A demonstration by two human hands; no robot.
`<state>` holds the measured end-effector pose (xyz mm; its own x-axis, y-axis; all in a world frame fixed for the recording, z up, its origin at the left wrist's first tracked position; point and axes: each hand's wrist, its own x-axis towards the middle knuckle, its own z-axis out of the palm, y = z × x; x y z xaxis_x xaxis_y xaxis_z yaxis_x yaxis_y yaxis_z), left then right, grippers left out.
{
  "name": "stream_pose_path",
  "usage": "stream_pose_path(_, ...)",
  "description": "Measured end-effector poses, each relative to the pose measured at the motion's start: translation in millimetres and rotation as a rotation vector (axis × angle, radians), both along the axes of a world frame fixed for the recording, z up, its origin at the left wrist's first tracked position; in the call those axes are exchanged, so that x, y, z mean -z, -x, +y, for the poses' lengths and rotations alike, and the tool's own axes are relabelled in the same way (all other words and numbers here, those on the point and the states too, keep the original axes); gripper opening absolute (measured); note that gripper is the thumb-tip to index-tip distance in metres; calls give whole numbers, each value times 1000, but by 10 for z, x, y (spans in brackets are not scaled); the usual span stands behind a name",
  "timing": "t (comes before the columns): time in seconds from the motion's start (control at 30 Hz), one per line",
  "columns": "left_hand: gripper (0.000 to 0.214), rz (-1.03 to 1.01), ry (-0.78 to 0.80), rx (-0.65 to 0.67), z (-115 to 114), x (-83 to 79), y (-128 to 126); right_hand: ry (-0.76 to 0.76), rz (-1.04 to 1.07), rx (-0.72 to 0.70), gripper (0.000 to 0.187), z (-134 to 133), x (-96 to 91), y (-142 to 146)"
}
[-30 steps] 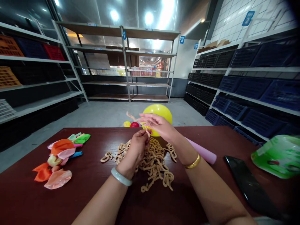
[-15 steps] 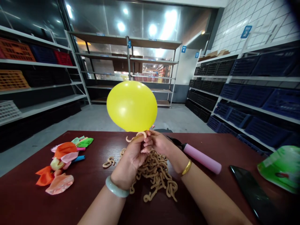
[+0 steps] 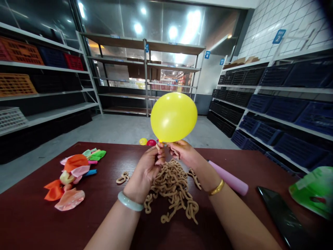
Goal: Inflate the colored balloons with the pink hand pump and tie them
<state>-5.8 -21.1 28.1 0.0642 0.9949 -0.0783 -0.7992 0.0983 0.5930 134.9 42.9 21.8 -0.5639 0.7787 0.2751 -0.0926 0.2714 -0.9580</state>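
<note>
An inflated yellow balloon (image 3: 174,117) stands above my hands, its narrow neck (image 3: 161,141) at the tips of my left fingers. My left hand (image 3: 149,161) is closed, pinching a short beige cord (image 3: 157,147) right by that neck. Level with it, my right hand (image 3: 186,152) is closed too, with a piece of beige cord showing below its fingertips. Whether both pieces are one cord is hidden by the fingers. Under the hands, a tangled pile of beige cords (image 3: 173,184) spreads over the dark red table (image 3: 109,222).
Uninflated balloons (image 3: 75,163) in several colours lie at the left. On the right are a pink cylinder (image 3: 231,178), a black phone (image 3: 282,215) and a green bag (image 3: 312,191). Small yellow and red balloons (image 3: 151,142) show beyond the far edge. Shelves with crates (image 3: 275,107) surround the table.
The balloon has swung right and now tilts the other way above my hands. My hands have moved slightly apart, and the balloon's neck now shows. Small balloons beyond the table edge have come into view.
</note>
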Motion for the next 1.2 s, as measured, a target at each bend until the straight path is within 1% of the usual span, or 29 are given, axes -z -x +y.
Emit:
stream_pose_path(0.1,10,241,-69,-244,92,106,8,27,-29,27,29,-67,-63,30)
stream_pose_path(0.13,13,314,-87,-314,114,134,3,-40,-72,69,29,-94,-77,48)
stream_pose_path(0.17,16,374,-100,-371,130,157,-4,-144,-125,133,29,-124,-89,66)
stream_pose_path(0.23,23,450,-116,-456,146,189,-17,-398,-240,274,25,-192,-108,103)
stream_pose_path(0.3,25,509,-128,-514,145,211,-23,-626,-331,357,17,-263,-129,127)
stream_pose_path(0.37,26,581,-147,-552,138,234,-22,-789,-373,366,13,-319,-153,135)
stream_pose_path(0.43,26,654,-173,-568,133,262,-17,-898,-362,344,13,-342,-173,129)
stream_pose_path(0.53,24,757,-201,-585,138,305,-9,-974,-295,270,16,-306,-182,108)
stream_pose_path(0.6,25,819,-204,-600,144,324,-7,-974,-241,222,17,-260,-172,97)
stream_pose_path(0.67,27,864,-198,-615,142,331,-13,-949,-191,211,14,-220,-157,91)
stream_pose_path(0.8,28,985,-219,-656,98,304,-54,-862,-135,286,12,-185,-143,86)
stream_pose_path(0.9,26,1158,-283,-726,49,273,-78,-746,-128,356,12,-190,-155,82)
stream_pose_path(1.0,24,1359,-372,-838,16,258,-68,-612,-179,392,9,-211,-181,73)
stream_pose_path(1.13,24,1576,-479,-914,3,250,-36,-399,-215,333,6,-224,-201,54)
stream_pose_path(1.2,23,1622,-509,-927,1,242,-29,-348,-232,311,7,-210,-191,51)
